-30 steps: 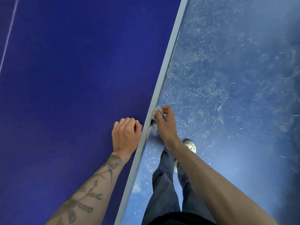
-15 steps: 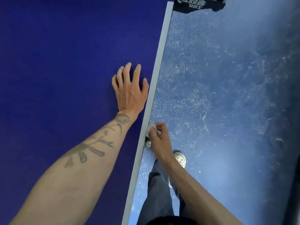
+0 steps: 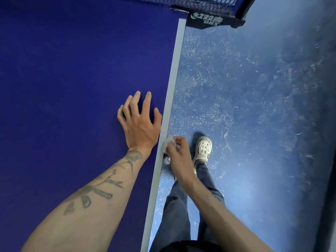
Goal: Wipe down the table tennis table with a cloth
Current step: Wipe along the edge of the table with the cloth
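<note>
The dark blue table tennis table (image 3: 72,79) fills the left half of the head view, its pale side edge (image 3: 171,91) running down the middle. My left hand (image 3: 139,122) lies on the tabletop next to that edge, fingers spread. My right hand (image 3: 179,157) grips a small wadded grey-white cloth (image 3: 170,142) and holds it against the table's side edge, just below my left hand. Most of the cloth is hidden by my fingers.
The black net and its clamp with white lettering (image 3: 207,19) sit at the top, at the table's end of this half. To the right is a scuffed blue floor (image 3: 245,106). My legs in dark trousers and a cream clog (image 3: 203,148) stand beside the table.
I have moved along the table toward the net, which has come fully into view. My left hand went from curled to spread on the top. My right hand keeps the cloth on the edge.
</note>
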{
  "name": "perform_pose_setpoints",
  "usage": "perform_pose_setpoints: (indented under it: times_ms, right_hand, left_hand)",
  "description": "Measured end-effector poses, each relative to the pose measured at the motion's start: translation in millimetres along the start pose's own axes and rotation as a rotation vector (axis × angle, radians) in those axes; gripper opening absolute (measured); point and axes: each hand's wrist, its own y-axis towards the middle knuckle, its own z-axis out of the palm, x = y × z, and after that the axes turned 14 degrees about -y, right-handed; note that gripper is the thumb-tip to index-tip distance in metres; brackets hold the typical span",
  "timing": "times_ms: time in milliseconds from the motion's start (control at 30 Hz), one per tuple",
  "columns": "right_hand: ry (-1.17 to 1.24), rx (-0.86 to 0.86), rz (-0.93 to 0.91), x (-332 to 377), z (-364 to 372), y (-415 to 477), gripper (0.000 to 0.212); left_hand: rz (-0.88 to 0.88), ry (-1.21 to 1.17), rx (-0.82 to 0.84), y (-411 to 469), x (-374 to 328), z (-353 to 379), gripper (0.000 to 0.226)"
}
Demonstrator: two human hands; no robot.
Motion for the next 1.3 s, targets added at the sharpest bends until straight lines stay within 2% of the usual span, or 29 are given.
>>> perform_pose_setpoints:
  times_ms: [167, 267, 433, 700, 900, 1067, 1167, 1300]
  right_hand:
    - [0.127, -0.022, -0.072, 75.2, -20.9, 75.0, 0.016]
    - [0.087, 0.000, -0.068, 70.0, -25.0, 74.0, 0.015]
    - [0.042, 0.104, 0.064, 35.6, -23.5, 41.2, 0.011]
    - [0.094, -0.019, -0.092, 126.9, -44.4, 139.9, 0.013]
    - [0.068, 0.082, -0.016, 90.2, -41.2, 100.4, 0.010]
    - [0.056, 0.088, 0.018, 116.8, -50.9, 107.8, 0.013]
    - [0.078, 0.032, -0.060, 160.6, -59.7, 144.6, 0.020]
    - [0.097, -0.003, -0.097, 190.6, -67.5, 177.9, 0.018]
  left_hand:
    - [0.005, 0.019, -0.009, -0.2, 0.4, 2.8, 0.047]
    - [0.001, 0.015, -0.008, -0.6, 1.0, 2.6, 0.047]
    - [-0.001, 0.021, -0.002, 0.4, -0.6, 1.7, 0.048]
    - [-0.020, 0.033, 0.020, 0.2, -0.4, 2.6, 0.049]
    - [-0.073, 0.070, 0.069, 9.0, -16.1, -3.1, 0.047]
    - [-0.123, -0.073, 0.034, 60.6, -44.2, 3.8, 0.036]
    - [-0.082, -0.157, 0.026, 116.1, -63.7, 20.6, 0.038]
    - [-0.045, -0.194, 0.028, 186.9, -79.9, 44.9, 0.041]
